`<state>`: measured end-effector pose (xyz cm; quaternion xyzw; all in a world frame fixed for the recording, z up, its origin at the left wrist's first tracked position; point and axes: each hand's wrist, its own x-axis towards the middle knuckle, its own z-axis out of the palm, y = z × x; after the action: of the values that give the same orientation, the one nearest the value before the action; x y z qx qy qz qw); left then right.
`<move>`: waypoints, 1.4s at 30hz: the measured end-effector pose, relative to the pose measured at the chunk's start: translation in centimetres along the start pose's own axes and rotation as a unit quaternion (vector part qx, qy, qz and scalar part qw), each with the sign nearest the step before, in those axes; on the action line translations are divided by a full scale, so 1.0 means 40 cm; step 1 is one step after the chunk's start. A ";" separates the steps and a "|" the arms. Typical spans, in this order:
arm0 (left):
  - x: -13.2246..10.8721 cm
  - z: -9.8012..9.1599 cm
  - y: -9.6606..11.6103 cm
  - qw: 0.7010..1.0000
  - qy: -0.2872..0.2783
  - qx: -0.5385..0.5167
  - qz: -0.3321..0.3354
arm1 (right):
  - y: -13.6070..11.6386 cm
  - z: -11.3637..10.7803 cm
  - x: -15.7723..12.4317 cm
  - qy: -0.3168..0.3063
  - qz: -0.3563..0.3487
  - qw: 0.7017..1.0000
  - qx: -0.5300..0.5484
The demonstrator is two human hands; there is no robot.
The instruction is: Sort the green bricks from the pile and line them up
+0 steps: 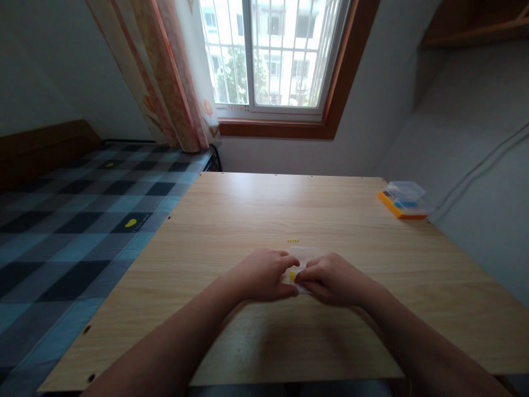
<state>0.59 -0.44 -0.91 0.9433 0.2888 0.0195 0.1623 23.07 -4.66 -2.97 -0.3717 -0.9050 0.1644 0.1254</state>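
My left hand (264, 274) and my right hand (330, 278) meet near the front middle of the wooden table (231, 220). Both pinch a small clear plastic bag (305, 256) between their fingertips. A tiny yellow piece (292, 274) shows between the two hands, inside or just behind the bag; I cannot tell which. A small yellow strip (293, 240) lies on the table just beyond the hands, apart from them.
A clear-lidded plastic box with an orange base (403, 200) sits at the table's far right edge by the wall. A bed with a blue checked cover (61, 220) runs along the left. A window and a curtain (165, 71) are behind the table.
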 end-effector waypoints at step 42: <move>0.001 -0.005 0.001 1.000 0.001 -0.010 -0.004 | -0.002 0.002 0.002 0.006 0.007 1.000 -0.014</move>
<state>0.60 -0.39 -0.72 0.9405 0.2924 0.0226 0.1716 22.91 -4.67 -3.00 -0.3809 -0.9039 0.1503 0.1240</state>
